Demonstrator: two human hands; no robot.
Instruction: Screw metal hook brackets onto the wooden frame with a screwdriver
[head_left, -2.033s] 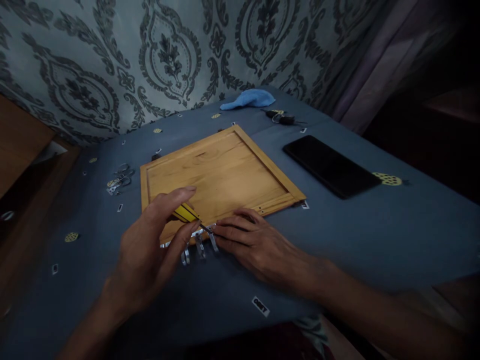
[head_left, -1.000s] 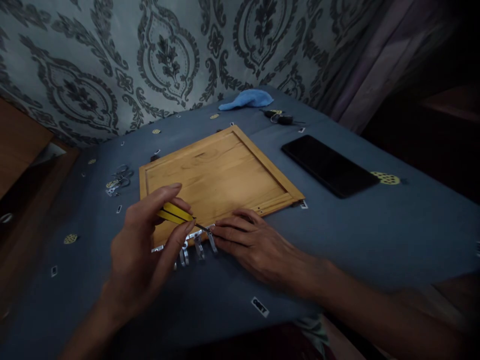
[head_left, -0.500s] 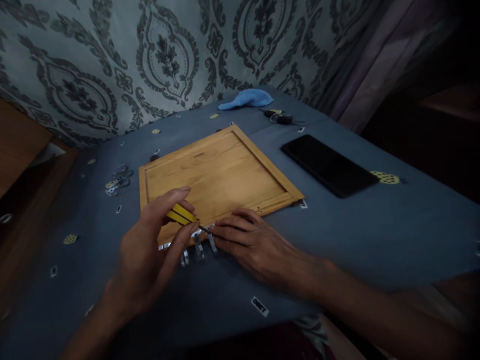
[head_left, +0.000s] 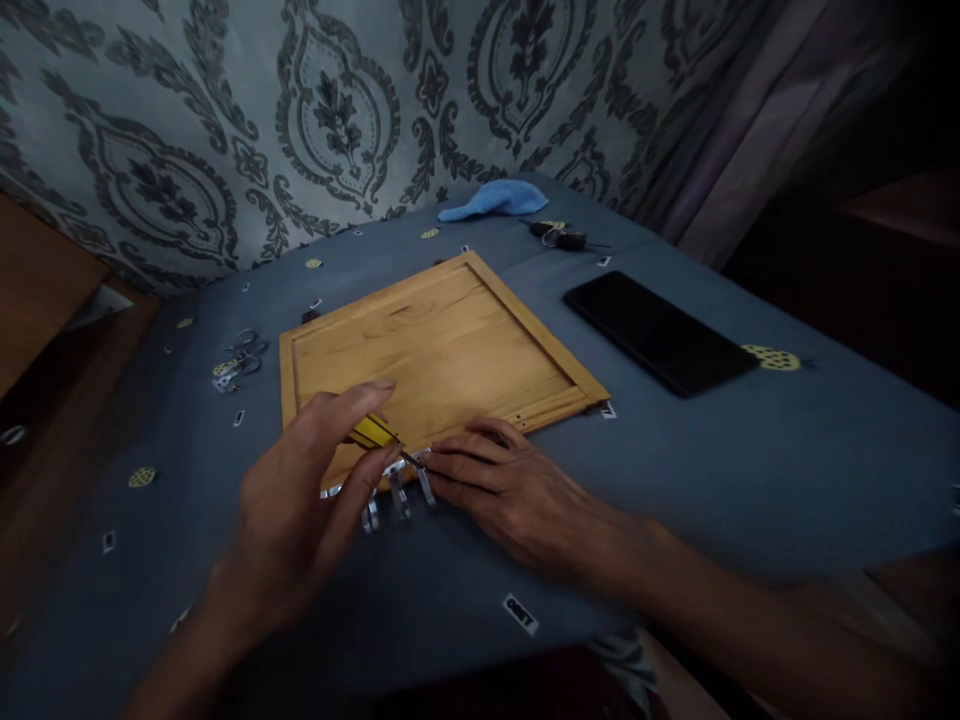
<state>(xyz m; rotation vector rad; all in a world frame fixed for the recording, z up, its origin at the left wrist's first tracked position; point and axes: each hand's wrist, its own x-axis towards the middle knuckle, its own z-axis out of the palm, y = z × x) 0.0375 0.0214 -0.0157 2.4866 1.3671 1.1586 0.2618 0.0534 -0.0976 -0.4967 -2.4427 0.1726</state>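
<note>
A square wooden panel [head_left: 442, 345] with a raised frame lies flat on a blue cloth. My left hand [head_left: 300, 510] is closed around a yellow-handled screwdriver [head_left: 373, 432], its dark tip pointing at the panel's near edge. A metal hook rail [head_left: 394, 485] with several silver hooks sits against that edge. My right hand [head_left: 502, 490] lies over the rail's right end, fingers pressed down on it beside the screwdriver tip.
A black phone [head_left: 660, 332] lies to the right of the panel. Behind it are a blue rag [head_left: 495, 198] and a bunch of keys [head_left: 559, 236]. Loose metal hooks [head_left: 238, 358] lie left of the panel. A patterned wall rises behind the table.
My left hand has shifted the screwdriver slightly left and back again at the rail. My right hand has stayed on the rail.
</note>
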